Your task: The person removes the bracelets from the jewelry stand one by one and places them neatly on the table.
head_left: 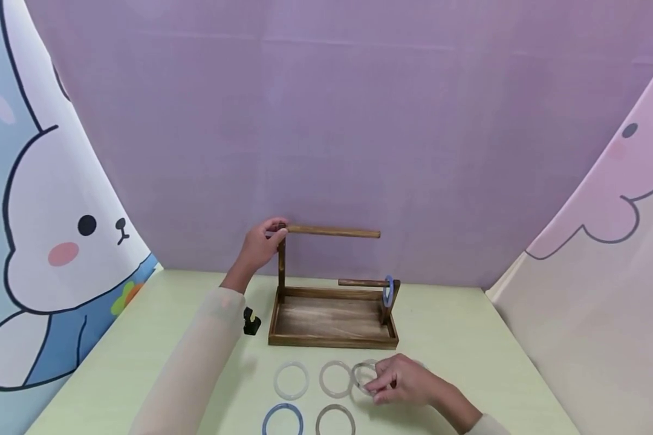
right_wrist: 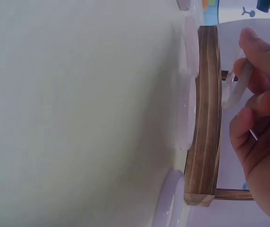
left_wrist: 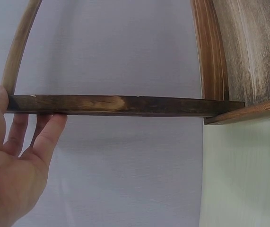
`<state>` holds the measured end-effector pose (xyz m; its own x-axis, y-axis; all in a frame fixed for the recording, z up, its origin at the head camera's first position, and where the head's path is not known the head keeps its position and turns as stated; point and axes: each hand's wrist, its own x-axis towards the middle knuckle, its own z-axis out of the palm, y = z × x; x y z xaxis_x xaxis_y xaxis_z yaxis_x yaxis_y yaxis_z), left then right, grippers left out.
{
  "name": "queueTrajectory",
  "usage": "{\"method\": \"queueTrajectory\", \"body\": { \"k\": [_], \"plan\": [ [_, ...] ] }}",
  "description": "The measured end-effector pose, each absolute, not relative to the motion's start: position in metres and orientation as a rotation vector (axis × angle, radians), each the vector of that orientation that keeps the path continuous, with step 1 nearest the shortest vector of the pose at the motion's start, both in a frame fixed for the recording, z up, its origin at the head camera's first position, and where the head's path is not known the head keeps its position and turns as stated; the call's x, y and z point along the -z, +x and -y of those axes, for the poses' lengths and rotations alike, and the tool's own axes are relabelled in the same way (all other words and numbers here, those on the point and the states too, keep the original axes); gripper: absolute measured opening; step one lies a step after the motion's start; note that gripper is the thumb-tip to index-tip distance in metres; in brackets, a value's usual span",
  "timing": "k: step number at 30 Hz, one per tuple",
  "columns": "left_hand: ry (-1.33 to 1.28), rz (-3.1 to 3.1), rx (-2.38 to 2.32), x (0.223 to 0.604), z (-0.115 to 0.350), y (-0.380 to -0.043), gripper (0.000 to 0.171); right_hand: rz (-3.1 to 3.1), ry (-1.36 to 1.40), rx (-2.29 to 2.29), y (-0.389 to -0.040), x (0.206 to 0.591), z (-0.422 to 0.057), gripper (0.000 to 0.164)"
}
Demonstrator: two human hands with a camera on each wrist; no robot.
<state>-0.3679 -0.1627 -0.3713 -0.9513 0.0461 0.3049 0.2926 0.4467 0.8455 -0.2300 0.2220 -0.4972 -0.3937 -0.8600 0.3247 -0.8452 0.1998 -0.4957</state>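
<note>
My left hand (head_left: 260,246) grips the top of the tall left post of a dark wooden stand (head_left: 333,342), thumb on one side and fingers on the other, where the long upper bar (head_left: 334,231) begins. Low over the table in front of the stand, my right hand (head_left: 408,380) pinches a clear, greyish bangle (right_wrist: 239,90) between thumb and fingertips, tilted up. A blue-purple bangle (head_left: 386,296) hangs on the stand's short lower bar, close to the right post. Beside the right hand, a clear bangle (head_left: 321,380) lies on the table, partly overlapped by the held one in the head view.
Also on the table (head_left: 451,326) are a whitish bangle (head_left: 275,382), a blue bangle (head_left: 283,406) and a grey-brown bangle (head_left: 335,407). Another bangle (head_left: 421,364) is mostly hidden behind my right hand. A small black object (head_left: 251,323) shows beside my left sleeve. A purple cloth (head_left: 359,121) hangs behind.
</note>
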Motion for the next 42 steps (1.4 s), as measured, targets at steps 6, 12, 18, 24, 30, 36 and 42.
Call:
{"method": "queueTrajectory", "body": {
  "k": [6,12,18,24,30,36,42],
  "plan": [
    [-0.298,2.462,1.537,0.375,0.162,-0.369,0.034,-2.327,-1.838,0.885,-0.219,0.509,-0.229,0.024],
    [-0.301,2.458,1.549,0.378,0.161,-0.369,0.034,-2.263,-1.823,0.899,-0.21,0.516,-0.234,0.023],
    [-0.304,2.463,1.54,0.379,0.161,-0.37,0.035,-2.238,-1.805,0.904,-0.203,0.514,-0.239,0.023],
    [-0.303,2.453,1.543,0.376,0.161,-0.37,0.036,-2.226,-1.808,0.879,-0.202,0.515,-0.243,0.023],
    [-0.306,2.453,1.546,0.374,0.161,-0.37,0.036,-2.26,-1.807,0.827,-0.199,0.515,-0.243,0.02],
    [-0.309,2.452,1.528,0.375,0.162,-0.371,0.036,-2.212,-1.678,0.922,-0.197,0.517,-0.242,0.018],
    [-0.311,2.454,1.522,0.374,0.163,-0.37,0.036,-2.172,-1.543,0.977,-0.196,0.519,-0.243,0.022]
  ]
}}
